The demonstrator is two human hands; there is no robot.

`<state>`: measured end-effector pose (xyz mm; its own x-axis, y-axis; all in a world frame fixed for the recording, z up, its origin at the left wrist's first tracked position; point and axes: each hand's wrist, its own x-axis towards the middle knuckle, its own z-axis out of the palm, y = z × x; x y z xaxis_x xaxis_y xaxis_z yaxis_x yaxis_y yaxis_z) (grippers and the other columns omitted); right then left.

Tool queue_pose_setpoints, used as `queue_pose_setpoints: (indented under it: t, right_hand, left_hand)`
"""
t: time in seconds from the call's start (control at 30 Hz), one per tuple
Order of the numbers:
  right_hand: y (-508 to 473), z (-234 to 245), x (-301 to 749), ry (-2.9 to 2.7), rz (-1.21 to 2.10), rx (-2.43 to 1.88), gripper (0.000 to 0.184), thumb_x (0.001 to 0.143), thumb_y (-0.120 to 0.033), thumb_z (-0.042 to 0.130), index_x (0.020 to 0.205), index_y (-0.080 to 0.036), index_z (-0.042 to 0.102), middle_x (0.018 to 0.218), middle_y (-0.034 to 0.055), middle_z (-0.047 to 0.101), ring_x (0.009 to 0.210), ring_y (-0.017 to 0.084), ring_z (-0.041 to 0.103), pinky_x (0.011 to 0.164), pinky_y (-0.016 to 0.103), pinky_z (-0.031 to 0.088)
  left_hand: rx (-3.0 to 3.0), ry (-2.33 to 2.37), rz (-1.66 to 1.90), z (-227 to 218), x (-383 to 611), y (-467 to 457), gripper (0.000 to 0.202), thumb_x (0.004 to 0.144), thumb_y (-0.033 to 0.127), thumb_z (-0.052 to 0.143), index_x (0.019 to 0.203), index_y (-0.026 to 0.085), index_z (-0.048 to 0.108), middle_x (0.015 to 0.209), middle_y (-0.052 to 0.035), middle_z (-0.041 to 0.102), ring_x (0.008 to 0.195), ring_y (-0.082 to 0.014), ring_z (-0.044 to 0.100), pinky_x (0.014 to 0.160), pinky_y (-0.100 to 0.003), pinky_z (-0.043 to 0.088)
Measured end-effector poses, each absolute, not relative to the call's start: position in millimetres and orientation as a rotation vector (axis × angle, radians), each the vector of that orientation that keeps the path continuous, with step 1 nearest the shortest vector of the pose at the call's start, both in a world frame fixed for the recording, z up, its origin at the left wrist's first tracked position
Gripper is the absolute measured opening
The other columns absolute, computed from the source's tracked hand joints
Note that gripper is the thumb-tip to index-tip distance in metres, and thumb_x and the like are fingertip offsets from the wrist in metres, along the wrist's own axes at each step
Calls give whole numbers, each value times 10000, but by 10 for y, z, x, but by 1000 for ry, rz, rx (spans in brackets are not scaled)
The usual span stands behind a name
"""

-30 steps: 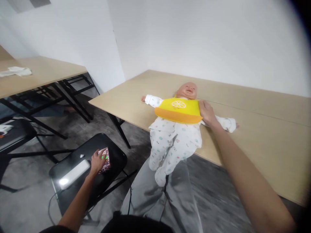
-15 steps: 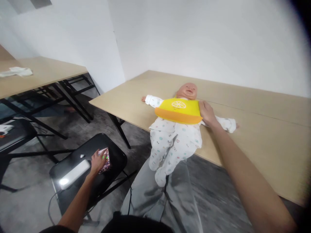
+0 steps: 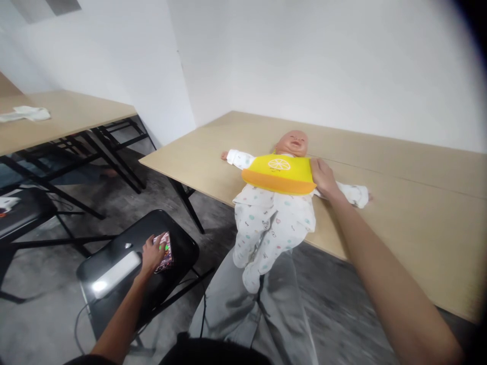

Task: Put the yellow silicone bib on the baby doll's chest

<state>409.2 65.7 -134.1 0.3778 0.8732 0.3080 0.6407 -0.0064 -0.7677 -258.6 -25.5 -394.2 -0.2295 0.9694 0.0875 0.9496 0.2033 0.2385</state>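
Right now, from the head camera, you are working on two fronts. Your right hand (image 3: 322,177) lies on the doll (image 3: 274,223) at its shoulder, fingers close together against the side edge of the yellow bib (image 3: 279,172). Whether it pinches the bib's edge or only presses on it, I cannot tell from this angle. Your left hand (image 3: 152,253) reaches down to the phone (image 3: 166,252), fingers loosely spread over its lit screen, touching it rather than gripping it.

As I read it, you are steadying the doll with one hand while the other attends to the phone. Any next move on the doll calls for care. It lies on its back across the near edge of the worktop (image 3: 399,213), with head and arms on the surface and legs hanging off the edge over your grey trousers (image 3: 243,304). If you let go, it could slide towards you.

The bib sits on the doll's chest, just under its chin and touching your right hand. The phone lies flat near the right edge of the black chair (image 3: 182,238) seat, just beside a white oblong device (image 3: 116,274), and well apart from the worktop. Off to your left stands a second table (image 3: 68,114) with a pale cloth (image 3: 25,112) on it.
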Motion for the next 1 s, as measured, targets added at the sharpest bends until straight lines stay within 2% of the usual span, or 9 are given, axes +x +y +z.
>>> queue_pose_setpoints:
  t: [0.17, 0.3, 0.4, 0.53, 0.73, 1.0]
  right_hand:
    - [639, -1328, 4085, -1325, 341, -1720, 434, 1030, -551, 339, 922, -205, 578, 1081, 144, 677, 1018, 318, 599, 852, 420, 419]
    - [644, -1328, 4079, -1334, 324, -1728, 441, 1026, -550, 329, 913, -203, 577, 1067, 131, 678, 1010, 302, 598, 858, 414, 427]
    - [659, -1350, 4093, -1341, 318, -1712, 478, 1004, -595, 320, 919, -202, 580, 1062, 133, 677, 996, 300, 598, 858, 413, 434]
    - [683, -1386, 4122, -1354, 289, -1700, 569, 952, -712, 306, 896, -209, 567, 1035, 148, 673, 981, 321, 594, 839, 425, 438]
    - [716, -1420, 4148, -1341, 305, -1713, 678, 918, -843, 300, 902, -219, 565, 1068, 165, 667, 1007, 351, 592, 869, 462, 451]
    - [716, -1437, 4159, -1357, 291, -1691, 642, 948, -793, 314, 912, -210, 583, 1043, 154, 672, 980, 331, 591, 854, 436, 450]
  left_hand:
    - [1894, 2383, 356, -4016, -2616, -239, 489, 996, 303, 483, 1456, 240, 639, 1489, -172, 546, 1344, -371, 515, 1113, -553, 462]
    - [1879, 2376, 369, -4104, -2661, -225, 509, 1038, 356, 411, 1500, 253, 599, 1540, -195, 480, 1394, -391, 474, 1115, -582, 456]
    - [1872, 2354, 457, -4165, -2718, -217, 561, 1046, 386, 343, 1504, 169, 582, 1521, -241, 465, 1431, -403, 437, 1158, -597, 416]
    - [1859, 2320, 586, -4231, -2804, -240, 610, 1025, 382, 331, 1483, 39, 544, 1434, -263, 531, 1430, -375, 442, 1220, -534, 381]
    - [1851, 2281, 662, -4290, -2857, -281, 579, 1017, 396, 340, 1464, 75, 522, 1432, -230, 560, 1406, -366, 460, 1217, -543, 390]
    - [1840, 2296, 600, -4276, -2853, -251, 583, 1018, 395, 333, 1455, 69, 539, 1422, -242, 544, 1399, -381, 467, 1209, -553, 384]
